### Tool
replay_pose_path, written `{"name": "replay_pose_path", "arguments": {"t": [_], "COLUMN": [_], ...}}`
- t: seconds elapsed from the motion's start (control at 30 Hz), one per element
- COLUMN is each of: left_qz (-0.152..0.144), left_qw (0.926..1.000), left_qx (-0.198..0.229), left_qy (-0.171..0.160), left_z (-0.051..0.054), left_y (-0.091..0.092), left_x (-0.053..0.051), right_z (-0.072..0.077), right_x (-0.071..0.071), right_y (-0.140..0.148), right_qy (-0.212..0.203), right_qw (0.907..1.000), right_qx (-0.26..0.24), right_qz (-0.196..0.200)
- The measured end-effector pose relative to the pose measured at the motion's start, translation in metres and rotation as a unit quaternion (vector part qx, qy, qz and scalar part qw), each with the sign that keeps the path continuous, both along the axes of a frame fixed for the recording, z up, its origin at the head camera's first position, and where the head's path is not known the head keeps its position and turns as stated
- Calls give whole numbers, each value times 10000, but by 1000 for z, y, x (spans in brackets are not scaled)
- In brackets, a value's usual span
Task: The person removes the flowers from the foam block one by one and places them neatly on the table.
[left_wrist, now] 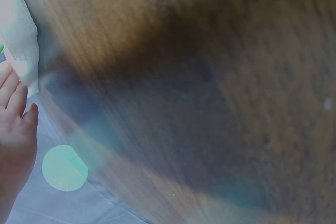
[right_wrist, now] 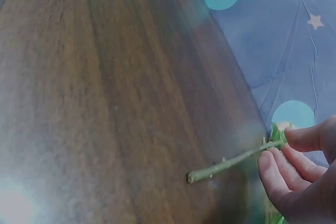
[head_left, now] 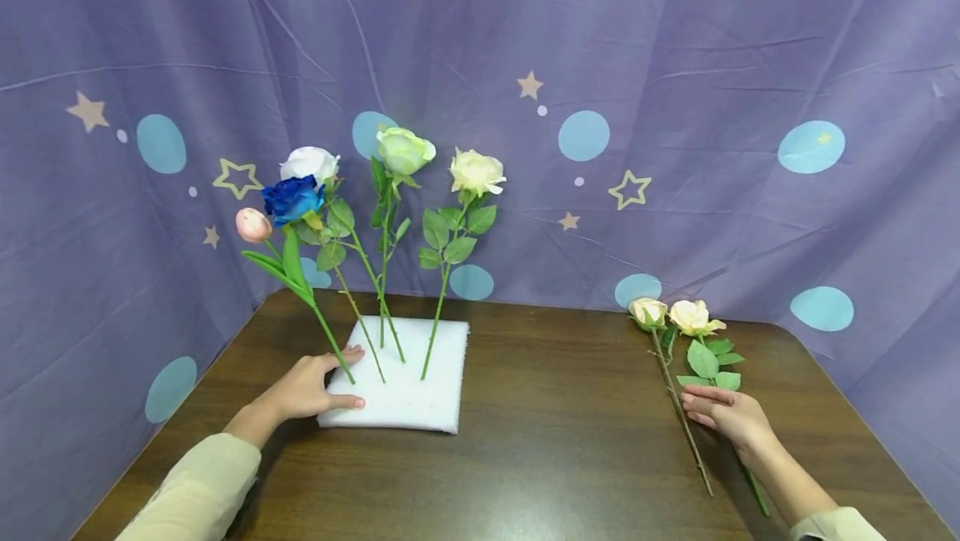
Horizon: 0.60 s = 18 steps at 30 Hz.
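My left hand [head_left: 307,387] lies at the left side of a white foam block [head_left: 442,399], thumb and fingers spread over its edge; the left wrist view shows the hand [left_wrist: 16,129] beside the foam [left_wrist: 23,45]. A pink tulip [head_left: 253,225], blue rose [head_left: 294,199], white rose [head_left: 309,164], green rose [head_left: 405,150] and cream rose [head_left: 477,172] stand in the foam. My right hand [head_left: 731,420] is at the stem [head_left: 693,445] of a lying pale rose [head_left: 648,313]. In the right wrist view, its fingers and thumb [right_wrist: 296,166] are loosely parted around the stem [right_wrist: 226,165].
A second pale rose [head_left: 693,318] with green leaves [head_left: 705,359] lies on the brown wooden table [head_left: 555,408], partly under my right hand. A purple curtain [head_left: 675,41] with stars and blue ovals hangs behind the table and along its sides.
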State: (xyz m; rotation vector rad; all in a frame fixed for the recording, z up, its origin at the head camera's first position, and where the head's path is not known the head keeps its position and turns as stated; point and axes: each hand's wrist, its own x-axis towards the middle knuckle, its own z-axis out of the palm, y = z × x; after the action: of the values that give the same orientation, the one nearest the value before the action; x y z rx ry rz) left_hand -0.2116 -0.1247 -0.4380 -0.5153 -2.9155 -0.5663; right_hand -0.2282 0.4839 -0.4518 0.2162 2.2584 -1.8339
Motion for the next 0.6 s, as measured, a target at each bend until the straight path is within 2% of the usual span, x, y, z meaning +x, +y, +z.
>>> {"name": "replay_pose_path", "arguments": {"t": [0.27, 0.6], "left_qz": [-28, -35], "left_qw": [10000, 10000], "left_qx": [-40, -65], "left_qy": [37, 25], "left_z": [0, 1], "left_y": [-1, 0], "left_x": [0, 1], "right_z": [7, 7], "right_x": [-7, -21], "right_y": [-15, -59], "right_qy": [216, 362], "right_qw": [9996, 9992], "right_qx": [166, -112], "right_qz": [98, 134]}}
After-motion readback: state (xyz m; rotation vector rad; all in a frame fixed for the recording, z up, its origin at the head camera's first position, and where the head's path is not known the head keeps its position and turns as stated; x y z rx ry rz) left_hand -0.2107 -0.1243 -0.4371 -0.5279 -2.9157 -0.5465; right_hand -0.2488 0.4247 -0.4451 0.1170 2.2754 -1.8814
